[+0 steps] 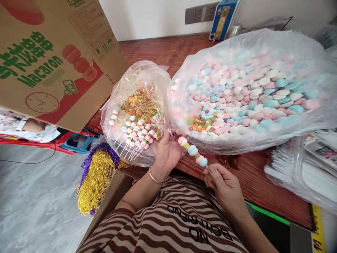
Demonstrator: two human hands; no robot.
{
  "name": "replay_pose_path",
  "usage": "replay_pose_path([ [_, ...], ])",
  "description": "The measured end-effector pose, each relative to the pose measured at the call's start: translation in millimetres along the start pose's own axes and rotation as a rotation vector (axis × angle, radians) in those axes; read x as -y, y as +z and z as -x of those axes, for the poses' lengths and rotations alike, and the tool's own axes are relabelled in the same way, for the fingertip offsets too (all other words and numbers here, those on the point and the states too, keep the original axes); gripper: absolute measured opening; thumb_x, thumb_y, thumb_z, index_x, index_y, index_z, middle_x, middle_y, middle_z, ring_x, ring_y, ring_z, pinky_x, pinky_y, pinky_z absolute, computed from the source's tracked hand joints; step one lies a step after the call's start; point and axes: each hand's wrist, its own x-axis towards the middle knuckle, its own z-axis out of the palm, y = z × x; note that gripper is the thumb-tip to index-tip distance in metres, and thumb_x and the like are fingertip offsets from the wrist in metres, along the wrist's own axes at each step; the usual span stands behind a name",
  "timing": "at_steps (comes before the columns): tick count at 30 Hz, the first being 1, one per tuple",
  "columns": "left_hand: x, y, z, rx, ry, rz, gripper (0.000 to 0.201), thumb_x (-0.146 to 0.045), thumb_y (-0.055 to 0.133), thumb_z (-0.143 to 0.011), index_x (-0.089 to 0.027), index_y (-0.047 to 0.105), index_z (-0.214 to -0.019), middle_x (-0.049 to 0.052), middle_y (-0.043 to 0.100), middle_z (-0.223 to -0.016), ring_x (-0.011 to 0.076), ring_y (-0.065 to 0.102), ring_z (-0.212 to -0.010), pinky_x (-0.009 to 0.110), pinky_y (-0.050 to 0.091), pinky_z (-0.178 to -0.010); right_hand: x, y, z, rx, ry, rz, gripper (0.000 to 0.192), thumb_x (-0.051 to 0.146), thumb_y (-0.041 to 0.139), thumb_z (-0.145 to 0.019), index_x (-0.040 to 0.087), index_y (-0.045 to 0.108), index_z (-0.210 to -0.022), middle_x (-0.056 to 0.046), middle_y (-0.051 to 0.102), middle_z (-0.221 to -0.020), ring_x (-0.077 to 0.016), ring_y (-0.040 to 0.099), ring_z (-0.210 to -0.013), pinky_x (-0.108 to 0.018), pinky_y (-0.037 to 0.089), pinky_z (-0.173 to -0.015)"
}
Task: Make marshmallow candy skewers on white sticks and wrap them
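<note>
My right hand (222,181) pinches the lower end of a candy skewer (193,150) threaded with pink, white and blue marshmallows and small gummy rings. Palm up beside the skewer's top end, my left hand (168,153) has its thumb and fingers curled round something small and colourful that I cannot make out. To its left, several finished marshmallow skewers (138,133) lie on white sticks in a clear plastic bag (113,93) of gummy rings (140,103). A large clear bag (263,140) of loose marshmallows (237,91) lies on the right, with some gummy rings near its front.
All this rests on a reddish wooden table (158,45). A tall cardboard box (86,84) stands at the left. White sticks (286,168) in plastic lie at the right edge. Gold and purple bead strands (97,179) hang below left. A blue box (223,19) stands by the wall.
</note>
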Motion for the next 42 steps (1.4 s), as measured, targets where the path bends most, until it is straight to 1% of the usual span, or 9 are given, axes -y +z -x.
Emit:
replay_pose_path([
  [4, 14, -9.2, 2, 0.041, 0.051, -0.161, 0.024, -0.035, 0.063, -0.098, -0.017, 0.067, -0.083, 0.003, 0.068, -0.083, 0.0152, 0.067, -0.081, 0.032, 0.057, -0.085, 13, 14, -12, -0.026, -0.1, -0.194, 0.017, 0.04, 0.063, -0.1, 0.025, 0.063, -0.092, 0.006, 0.048, -0.064, -0.0099, 0.038, -0.052, -0.025, 0.036, -0.052],
  [10, 39, -15.4, 23, 0.21, 0.24, -0.406, 0.028, -0.049, 0.079, -0.084, -0.023, 0.074, -0.096, 0.004, 0.074, -0.104, 0.0217, 0.067, -0.109, 0.038, 0.05, -0.108, 45, 39, -49, -0.058, -0.187, 0.004, 0.024, 0.045, 0.076, -0.088, 0.022, 0.069, -0.094, -0.001, 0.068, -0.082, -0.017, 0.06, -0.077, -0.029, 0.051, -0.073],
  [16, 31, -11.3, 30, 0.268, 0.193, -0.383, 0.04, -0.053, 0.074, -0.086, -0.025, 0.075, -0.115, 0.007, 0.073, -0.128, 0.0261, 0.061, -0.129, 0.04, 0.046, -0.113, 46, 37, -58, 0.013, -0.193, 0.074, 0.028, 0.049, 0.07, -0.089, 0.02, 0.07, -0.087, -0.002, 0.072, -0.085, -0.02, 0.064, -0.082, -0.03, 0.053, -0.079],
  [22, 1, -17.0, 19, 0.124, 0.128, -0.517, 0.04, -0.029, 0.097, -0.06, -0.016, 0.077, -0.092, 0.007, 0.08, -0.09, 0.0245, 0.075, -0.093, 0.036, 0.057, -0.09, 59, 18, -53, 0.104, -0.116, 0.25, 0.028, 0.046, 0.071, -0.087, 0.019, 0.071, -0.08, -0.001, 0.07, -0.079, -0.0192, 0.062, -0.076, -0.029, 0.05, -0.072],
  [25, 0, -20.5, 14, 0.072, 0.151, -0.429, 0.042, -0.024, 0.098, -0.056, -0.018, 0.075, -0.091, 0.005, 0.079, -0.091, 0.0209, 0.074, -0.09, 0.032, 0.058, -0.086, 65, 21, -50, 0.083, -0.16, 0.291, 0.028, 0.046, 0.069, -0.088, 0.018, 0.073, -0.088, -0.001, 0.07, -0.081, -0.0191, 0.061, -0.077, -0.029, 0.049, -0.072],
  [29, 5, -21.9, 9, 0.022, 0.144, -0.252, 0.04, -0.025, 0.096, -0.063, -0.019, 0.073, -0.095, 0.004, 0.079, -0.1, 0.0184, 0.073, -0.091, 0.03, 0.059, -0.087, 67, 21, -33, -0.044, -0.305, 0.353, 0.025, 0.043, 0.063, -0.094, 0.019, 0.071, -0.099, -0.002, 0.07, -0.087, -0.0181, 0.06, -0.079, -0.028, 0.046, -0.071],
  [34, 0, -14.6, 6, -0.134, 0.087, -0.134, 0.016, -0.024, 0.08, -0.085, -0.018, 0.072, -0.097, 0.003, 0.077, -0.092, 0.0162, 0.071, -0.085, 0.031, 0.061, -0.083, 56, 0, 2, -0.099, -0.418, 0.54, 0.02, 0.033, 0.054, -0.1, 0.021, 0.068, -0.092, 0.002, 0.057, -0.066, -0.0132, 0.047, -0.058, -0.028, 0.039, -0.059],
  [37, 3, -14.0, 5, -0.107, 0.109, -0.14, 0.013, -0.026, 0.079, -0.086, -0.018, 0.071, -0.092, 0.003, 0.075, -0.086, 0.0157, 0.07, -0.084, 0.03, 0.06, -0.084, 46, -1, 10, -0.128, -0.323, 0.429, 0.021, 0.038, 0.061, -0.097, 0.021, 0.067, -0.085, 0.003, 0.051, -0.062, -0.012, 0.042, -0.054, -0.027, 0.034, -0.052],
  [42, 26, -17.8, 8, 0.059, 0.191, -0.235, 0.033, -0.033, 0.094, -0.065, -0.019, 0.07, -0.082, 0.0, 0.073, -0.084, 0.0164, 0.069, -0.086, 0.031, 0.056, -0.088, 37, 30, -11, -0.077, 0.038, -0.19, 0.042, 0.059, 0.076, -0.08, 0.02, 0.065, -0.087, 0.01, 0.033, -0.054, -0.0066, 0.019, -0.043, -0.024, 0.016, -0.04],
])
